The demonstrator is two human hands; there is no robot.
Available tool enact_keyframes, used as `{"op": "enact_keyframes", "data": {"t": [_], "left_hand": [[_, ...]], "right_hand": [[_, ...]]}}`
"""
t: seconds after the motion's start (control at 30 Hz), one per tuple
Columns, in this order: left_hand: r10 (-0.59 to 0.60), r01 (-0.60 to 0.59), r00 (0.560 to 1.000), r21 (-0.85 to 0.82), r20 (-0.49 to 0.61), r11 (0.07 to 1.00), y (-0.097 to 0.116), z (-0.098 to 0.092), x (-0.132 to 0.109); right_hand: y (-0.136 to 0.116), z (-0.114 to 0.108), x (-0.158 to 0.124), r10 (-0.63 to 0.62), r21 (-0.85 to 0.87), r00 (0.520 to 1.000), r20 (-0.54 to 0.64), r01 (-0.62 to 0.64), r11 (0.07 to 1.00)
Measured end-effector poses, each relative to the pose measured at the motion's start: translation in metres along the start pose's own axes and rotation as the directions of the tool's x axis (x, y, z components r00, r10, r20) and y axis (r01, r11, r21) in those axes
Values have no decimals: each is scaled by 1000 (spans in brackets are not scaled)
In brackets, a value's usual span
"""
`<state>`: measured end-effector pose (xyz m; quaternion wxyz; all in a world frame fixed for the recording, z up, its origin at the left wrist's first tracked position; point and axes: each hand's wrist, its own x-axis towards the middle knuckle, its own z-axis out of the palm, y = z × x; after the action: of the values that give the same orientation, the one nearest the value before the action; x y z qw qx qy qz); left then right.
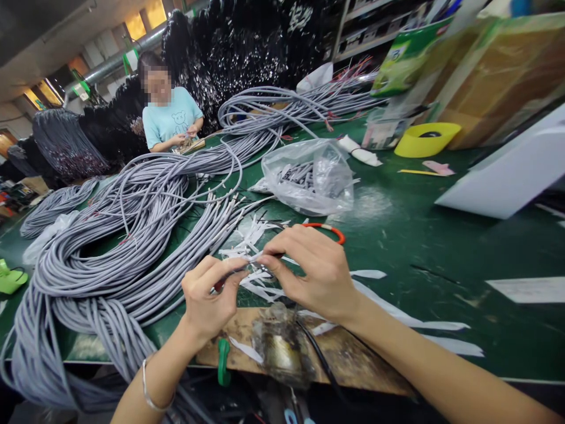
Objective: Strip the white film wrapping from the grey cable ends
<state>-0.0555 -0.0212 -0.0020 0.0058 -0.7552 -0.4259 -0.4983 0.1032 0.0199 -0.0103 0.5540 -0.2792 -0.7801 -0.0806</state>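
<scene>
My left hand [210, 292] pinches a small grey piece that looks like a cable end, thumb and forefinger pressed together. Right beside it, my right hand [306, 265] is closed at the fingertips on the same piece, where a bit of white shows. Its exact shape is mostly hidden by the fingers. White paper-like strips [252, 234] lie scattered under and behind both hands. To the left runs a large bundle of grey cables [176, 277], their trimmed ends pointing toward the hands. An orange-red ring-shaped handle [339, 234] shows just behind my right hand.
On the green table [397, 247] stands a clear plastic bag [339, 188] of short grey pieces. Below my hands, a stained metal device [282, 350] sits on a wooden board [353, 365]. A yellow tape holder [426, 140] and cardboard box [503, 76] stand right. Another person [172, 118] works opposite.
</scene>
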Motion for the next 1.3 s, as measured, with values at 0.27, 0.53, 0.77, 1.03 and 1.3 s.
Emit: {"op": "enact_keyframes", "data": {"t": [0.27,0.53,0.77,1.03,1.3], "left_hand": [[-40,40,999,-23,-5,999,0,5,-5],[92,-91,994,-32,51,995,-3,4,-4],[135,-195,922,136,362,971,-8,0,-1],[225,-318,856,130,464,939,-7,4,-2],[-38,233,924,-482,380,845,-9,-3,2]], "right_hand": [[-2,-1,0,-23,-110,999,-22,21,994],[-3,-1,-2,9,-105,1000,-3,-9,994],[-3,0,-5,157,-89,983,100,-148,985],[5,1,-4,466,-88,881,79,-460,884],[10,-2,10,801,706,548,242,-665,243]]}}
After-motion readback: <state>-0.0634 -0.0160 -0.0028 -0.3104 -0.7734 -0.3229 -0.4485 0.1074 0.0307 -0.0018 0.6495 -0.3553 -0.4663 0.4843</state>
